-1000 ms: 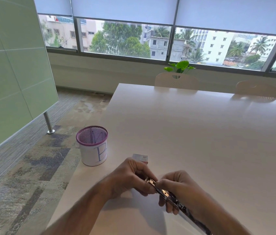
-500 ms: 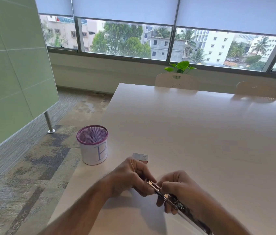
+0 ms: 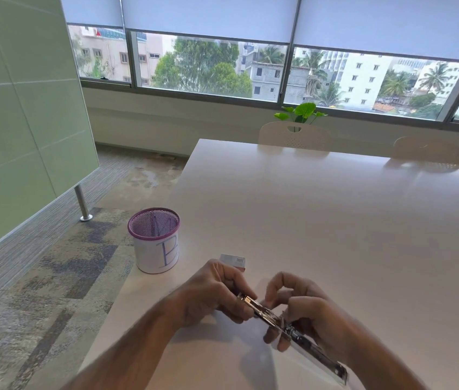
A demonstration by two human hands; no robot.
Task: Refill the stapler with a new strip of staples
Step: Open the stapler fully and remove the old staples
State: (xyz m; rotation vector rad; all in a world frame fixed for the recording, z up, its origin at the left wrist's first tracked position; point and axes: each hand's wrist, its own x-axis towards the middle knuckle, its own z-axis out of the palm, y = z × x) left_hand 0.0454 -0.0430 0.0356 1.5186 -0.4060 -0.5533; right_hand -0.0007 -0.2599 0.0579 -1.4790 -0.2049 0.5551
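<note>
Both hands hold the stapler above the near table: left hand pinches its far end steady, right hand grips the middle, fingers curled, seemingly to load it.

- The cup stands on the table's left edge.
- The small box lies right of it, just behind the left hand.
- The stapler runs between both hands, above the table.
- Two chairs stand at the far side.

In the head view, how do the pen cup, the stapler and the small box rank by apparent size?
1. Open chrome metal stapler, longest, though nearest the camera.
2. Purple-rimmed mesh pen cup with white paper wrap.
3. Small white cardboard box, partly hidden behind the left hand.
</note>
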